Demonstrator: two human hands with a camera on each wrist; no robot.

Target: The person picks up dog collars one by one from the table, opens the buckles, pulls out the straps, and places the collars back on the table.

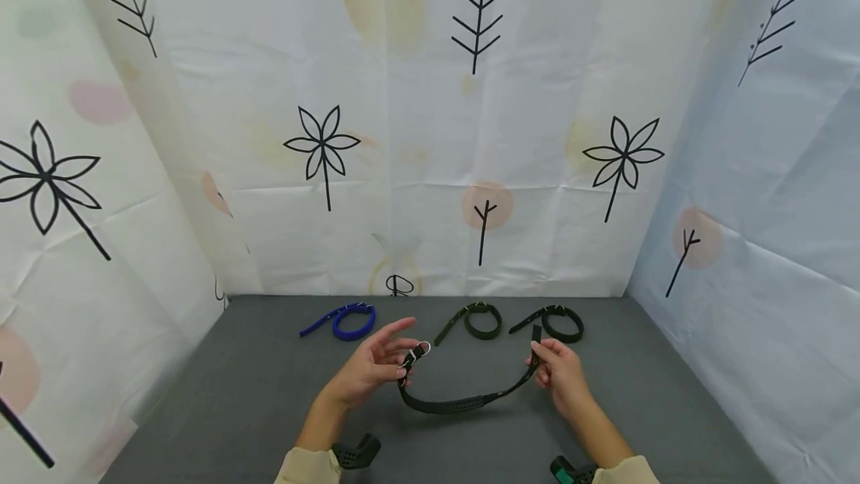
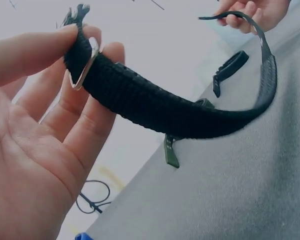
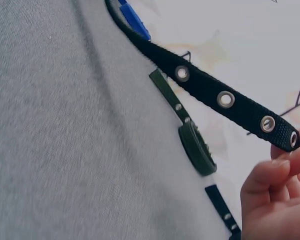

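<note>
Above the grey table (image 1: pixel 222 402), a black collar (image 1: pixel 443 405) sags between two hands, nearer than three coiled collars (image 1: pixel 484 335). The left hand (image 1: pixel 369 368) pinches its buckle end (image 2: pixel 86 69); the right hand (image 1: pixel 563 372) grips the tip beside the eyelets (image 3: pixel 219 99). The step seems to be holding it out lengthwise; the next move probably calls for a firm pinch at each end. No brand, label or writing is readable.
</note>
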